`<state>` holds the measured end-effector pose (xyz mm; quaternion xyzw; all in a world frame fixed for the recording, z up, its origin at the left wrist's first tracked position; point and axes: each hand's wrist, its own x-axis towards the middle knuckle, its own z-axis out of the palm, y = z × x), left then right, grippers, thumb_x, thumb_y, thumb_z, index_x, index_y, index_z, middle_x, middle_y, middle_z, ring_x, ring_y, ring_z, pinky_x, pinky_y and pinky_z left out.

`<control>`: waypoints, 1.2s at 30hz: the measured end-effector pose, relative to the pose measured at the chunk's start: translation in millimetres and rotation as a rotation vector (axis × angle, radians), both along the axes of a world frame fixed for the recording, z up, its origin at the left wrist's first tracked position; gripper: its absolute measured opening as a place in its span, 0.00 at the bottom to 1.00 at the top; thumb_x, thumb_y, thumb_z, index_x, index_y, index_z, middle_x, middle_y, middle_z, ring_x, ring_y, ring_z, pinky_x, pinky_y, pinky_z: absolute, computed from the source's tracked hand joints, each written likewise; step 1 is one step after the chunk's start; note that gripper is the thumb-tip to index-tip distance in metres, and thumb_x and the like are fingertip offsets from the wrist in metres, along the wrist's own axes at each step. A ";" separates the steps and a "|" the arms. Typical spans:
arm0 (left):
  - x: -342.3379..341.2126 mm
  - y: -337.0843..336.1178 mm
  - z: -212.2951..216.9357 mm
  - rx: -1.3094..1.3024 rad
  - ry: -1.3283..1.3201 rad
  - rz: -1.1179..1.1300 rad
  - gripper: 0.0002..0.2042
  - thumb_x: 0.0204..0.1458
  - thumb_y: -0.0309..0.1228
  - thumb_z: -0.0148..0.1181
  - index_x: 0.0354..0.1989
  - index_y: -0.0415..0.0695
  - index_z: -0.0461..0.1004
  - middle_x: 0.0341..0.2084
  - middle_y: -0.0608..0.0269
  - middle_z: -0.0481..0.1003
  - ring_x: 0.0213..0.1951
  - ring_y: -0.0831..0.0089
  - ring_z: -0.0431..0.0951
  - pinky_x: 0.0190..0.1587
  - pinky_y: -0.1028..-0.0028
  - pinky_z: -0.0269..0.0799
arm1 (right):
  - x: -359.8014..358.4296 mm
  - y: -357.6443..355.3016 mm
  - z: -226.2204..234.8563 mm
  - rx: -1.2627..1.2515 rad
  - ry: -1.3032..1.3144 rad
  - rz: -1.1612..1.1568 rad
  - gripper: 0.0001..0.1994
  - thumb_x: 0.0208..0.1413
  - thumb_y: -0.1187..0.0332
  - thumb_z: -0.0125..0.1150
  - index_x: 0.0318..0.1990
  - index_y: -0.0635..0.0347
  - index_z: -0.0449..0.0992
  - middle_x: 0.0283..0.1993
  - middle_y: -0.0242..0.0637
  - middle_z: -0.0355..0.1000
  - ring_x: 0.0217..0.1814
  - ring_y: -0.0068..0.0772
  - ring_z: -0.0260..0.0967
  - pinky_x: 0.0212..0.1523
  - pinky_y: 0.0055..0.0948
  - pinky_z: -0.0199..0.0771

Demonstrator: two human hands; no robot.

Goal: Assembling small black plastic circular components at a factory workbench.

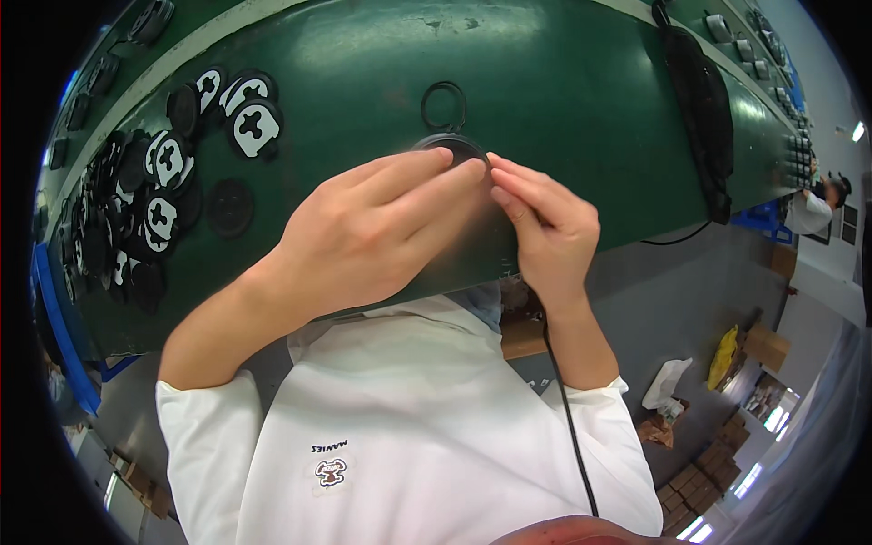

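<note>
A black round part point(447, 142) lies on the green tabletop in front of me, mostly hidden under my fingers. Just beyond it, a thin black cable loop point(463, 107) touches or joins its far edge; I cannot tell which. My left hand point(377, 222) arches over the part, fingertips pressed on its top and near side. At the right edge, my right hand point(549, 218) has thumb and fingers closed in a pinch against the part. What exactly sits between those right fingertips is hidden.
Several black discs, some with white faces point(255, 127), pile up at the table's left. One plain black disc point(230, 206) lies nearer. A long black bag point(698, 109) rests along the right side. Another person point(808, 213) is far right, beyond the table.
</note>
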<state>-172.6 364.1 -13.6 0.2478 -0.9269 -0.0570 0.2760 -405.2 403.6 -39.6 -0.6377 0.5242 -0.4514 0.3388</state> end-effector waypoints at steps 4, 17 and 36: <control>2.1 -3.6 21.2 -0.265 -0.377 -0.060 0.15 0.56 0.27 0.65 0.53 0.44 0.80 0.64 0.60 0.75 0.57 0.62 0.77 0.58 0.70 0.77 | 3.9 3.1 4.8 -0.170 0.228 -0.017 0.13 0.54 0.85 0.69 0.47 0.65 0.87 0.51 0.39 0.86 0.41 0.32 0.82 0.42 0.25 0.83; 10.9 -226.8 24.3 0.166 -0.078 0.417 0.39 0.46 0.33 0.72 0.70 0.48 0.65 0.56 0.52 0.76 0.52 0.52 0.82 0.52 0.58 0.81 | -106.0 -57.4 -10.2 0.062 -0.662 -0.407 0.09 0.68 0.75 0.60 0.50 0.67 0.84 0.37 0.38 0.80 0.37 0.25 0.74 0.42 0.21 0.76; 161.9 -287.5 25.7 0.347 -0.530 0.936 0.42 0.53 0.53 0.74 0.76 0.56 0.65 0.56 0.43 0.79 0.52 0.48 0.83 0.54 0.58 0.80 | -91.8 -55.5 -6.3 0.092 -0.250 -0.366 0.10 0.69 0.73 0.59 0.50 0.65 0.85 0.37 0.35 0.80 0.38 0.23 0.74 0.42 0.20 0.75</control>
